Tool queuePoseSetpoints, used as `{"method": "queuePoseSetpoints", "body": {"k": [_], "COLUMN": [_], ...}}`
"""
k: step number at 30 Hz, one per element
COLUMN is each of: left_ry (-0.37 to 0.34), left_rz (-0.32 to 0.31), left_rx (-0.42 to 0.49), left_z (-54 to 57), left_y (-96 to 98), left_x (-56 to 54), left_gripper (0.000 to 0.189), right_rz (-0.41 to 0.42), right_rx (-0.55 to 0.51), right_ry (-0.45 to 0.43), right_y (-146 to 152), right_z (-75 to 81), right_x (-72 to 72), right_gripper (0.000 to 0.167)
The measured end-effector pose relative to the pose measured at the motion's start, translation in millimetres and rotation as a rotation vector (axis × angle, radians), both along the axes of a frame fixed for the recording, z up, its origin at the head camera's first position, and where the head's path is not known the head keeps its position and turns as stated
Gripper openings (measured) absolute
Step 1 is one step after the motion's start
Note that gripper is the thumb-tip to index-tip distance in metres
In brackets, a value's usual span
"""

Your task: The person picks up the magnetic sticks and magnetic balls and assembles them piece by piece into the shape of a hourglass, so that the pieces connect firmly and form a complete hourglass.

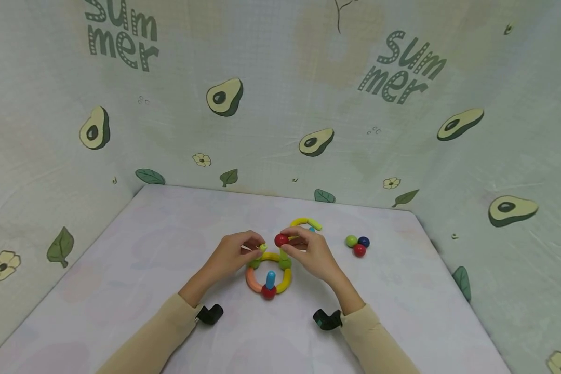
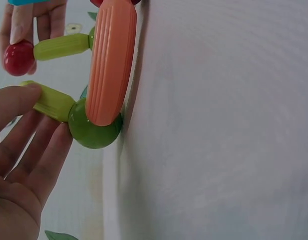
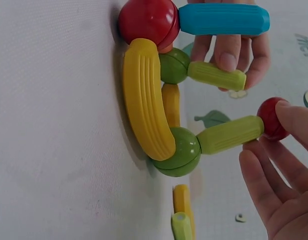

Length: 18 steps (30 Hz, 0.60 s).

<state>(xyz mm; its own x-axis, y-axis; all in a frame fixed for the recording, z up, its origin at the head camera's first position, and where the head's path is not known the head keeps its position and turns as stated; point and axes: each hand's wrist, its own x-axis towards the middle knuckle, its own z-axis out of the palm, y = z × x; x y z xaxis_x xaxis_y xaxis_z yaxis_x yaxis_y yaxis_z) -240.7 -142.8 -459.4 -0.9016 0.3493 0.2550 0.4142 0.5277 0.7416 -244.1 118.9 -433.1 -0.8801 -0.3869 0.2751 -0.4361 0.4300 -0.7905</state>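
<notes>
A ring of curved toy building rods and balls lies on the table. It has a coral curved rod [image 2: 112, 65], yellow curved rods [image 3: 144, 97], a red ball [image 1: 268, 292] with a blue stick [image 3: 223, 19] upright on it, and two green balls [image 2: 94, 125] [image 3: 178, 150]. My left hand [image 1: 234, 253] pinches a lime-green stick [image 2: 54, 101] standing on the left green ball. Between thumb and fingers, my right hand [image 1: 314, 254] holds a smaller red ball [image 1: 281, 240] at the top of the other lime-green stick [image 3: 231, 135].
Behind the right hand lie a yellow curved rod [image 1: 299, 222], a lime-green stick [image 1: 315, 225] and a blue piece [image 1: 312, 229]. To the right, a lime ball [image 1: 351, 240], a navy ball [image 1: 364, 242] and a red ball [image 1: 359, 250] sit together. Printed cloth hangs behind the table.
</notes>
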Motion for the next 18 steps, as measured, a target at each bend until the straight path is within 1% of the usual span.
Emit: {"method": "queuePoseSetpoints", "body": {"k": [3,9,18], "left_ry": [0.000,-0.012,-0.011], "left_rz": [-0.001,-0.009,0.006], "left_rx": [-0.004,0.000,-0.014], "left_z": [0.4,2.0,3.8], "left_y": [0.7,3.8,6.1], "left_x": [-0.6,-1.2,-0.4], "left_gripper": [0.022,0.023,0.022], "right_rz": [0.005,-0.023,0.004], "right_rx": [0.012,0.016,0.009], "right_ry": [0.008,0.025,0.046], "right_y": [-0.7,-0.4,-6.4], "right_z": [-1.3,-2.1,-5.4], "right_x": [-1.0,0.1,0.3], "right_gripper": [0.031,0.033,0.032]}}
